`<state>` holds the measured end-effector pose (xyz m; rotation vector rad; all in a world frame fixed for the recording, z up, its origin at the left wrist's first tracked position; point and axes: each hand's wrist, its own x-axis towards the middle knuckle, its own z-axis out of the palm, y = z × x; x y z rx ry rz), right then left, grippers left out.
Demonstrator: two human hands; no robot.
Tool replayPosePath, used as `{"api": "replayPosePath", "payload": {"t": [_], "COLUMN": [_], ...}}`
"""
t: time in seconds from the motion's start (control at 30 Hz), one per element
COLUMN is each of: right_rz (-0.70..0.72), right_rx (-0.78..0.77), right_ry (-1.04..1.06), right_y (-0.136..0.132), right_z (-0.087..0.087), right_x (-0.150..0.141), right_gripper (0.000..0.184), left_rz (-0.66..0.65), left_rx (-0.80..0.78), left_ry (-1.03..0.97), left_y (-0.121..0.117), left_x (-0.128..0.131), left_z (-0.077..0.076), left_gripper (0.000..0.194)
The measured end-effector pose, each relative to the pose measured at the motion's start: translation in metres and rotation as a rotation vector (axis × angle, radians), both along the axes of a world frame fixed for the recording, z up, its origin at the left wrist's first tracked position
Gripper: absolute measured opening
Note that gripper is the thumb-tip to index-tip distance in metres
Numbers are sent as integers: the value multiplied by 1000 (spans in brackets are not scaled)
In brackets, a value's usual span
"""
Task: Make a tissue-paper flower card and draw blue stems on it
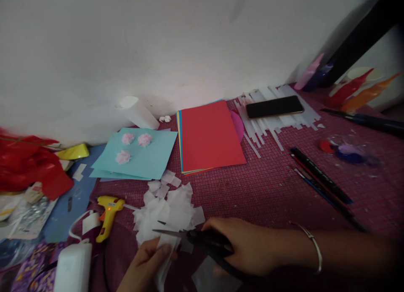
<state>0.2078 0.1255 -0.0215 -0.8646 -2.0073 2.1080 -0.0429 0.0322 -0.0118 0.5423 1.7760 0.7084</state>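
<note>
My right hand grips black-handled scissors, blades pointing left with their tips apart. My left hand pinches a small piece of white tissue paper at the scissor blades, near the lower edge of the view. Just beyond lies a heap of cut white tissue squares on the red checked cloth. A thin bangle sits on my right wrist.
A yellow glue gun lies left of the heap. Behind it, a light blue sheet carries three pink tissue flowers. A stack of coloured paper, a black phone on white strips, pens and paint bottles lie farther back.
</note>
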Motion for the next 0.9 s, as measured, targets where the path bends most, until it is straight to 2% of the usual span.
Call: {"api": "replayPosePath", "payload": {"t": [0.2,0.33,0.53,0.6,0.73,0.9], "right_rz": [-45,-76,22,67,159,138], "right_rx": [-169,-300,-286,-297,-351,-296], "right_ry": [18,49,183,201,167,60], "right_y": [-3,3,18,20,17,12], "right_z": [-11,-11,2,3,-1,-9], "right_x": [-5,-8,2,11,28,22], "right_gripper": [55,48,45,52,66,56], "left_rz": [-32,7,101,88,44,0], "left_rx": [-4,113,135,143,158,131], "left_ry": [2,-101,-147,-154,-191,-278], "left_y": [3,5,10,15,23,24], "left_x": [1,-5,-12,-13,-14,-9], "left_z": [0,0,0,-1,-5,-11], "left_gripper": [55,49,44,45,43,42]}}
